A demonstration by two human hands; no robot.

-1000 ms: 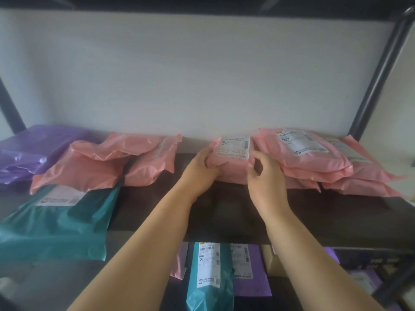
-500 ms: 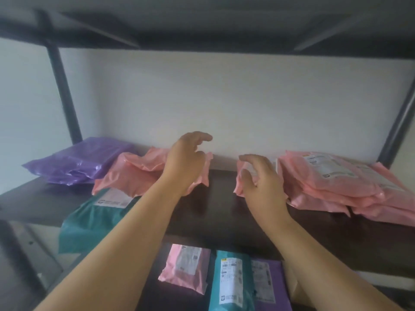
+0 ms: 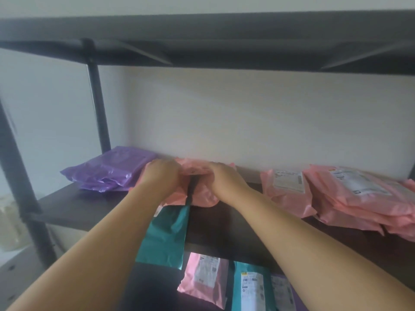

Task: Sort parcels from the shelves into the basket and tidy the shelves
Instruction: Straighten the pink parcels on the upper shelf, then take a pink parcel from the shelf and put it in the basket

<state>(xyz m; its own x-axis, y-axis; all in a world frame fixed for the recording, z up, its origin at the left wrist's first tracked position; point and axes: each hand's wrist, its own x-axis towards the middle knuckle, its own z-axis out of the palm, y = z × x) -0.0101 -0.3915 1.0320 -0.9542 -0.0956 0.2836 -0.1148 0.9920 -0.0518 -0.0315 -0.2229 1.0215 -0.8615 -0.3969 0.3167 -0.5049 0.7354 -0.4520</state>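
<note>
Gripping pink parcels (image 3: 195, 168) on the shelf (image 3: 67, 209).
Left hand (image 3: 162, 176) and right hand (image 3: 225, 181) curl round them; purple parcels (image 3: 112, 169) lie just beyond the left hand.

Parcel storage rm, likely a small courier depot: a dark metal rack w/ flat shelf (image 3: 224, 223) boards and black upright posts (image 3: 96, 104) stands against a plain white wall (image 3: 247, 120). Piles of pink poly mailers (image 3: 359, 198), purple mailers (image 3: 112, 169) and a teal bag (image 3: 166, 239) lie on it, several w/ printed barcode shipping labels (image 3: 288, 181). More labelled pkgs (image 3: 204, 277) sit on the tier below.
</note>
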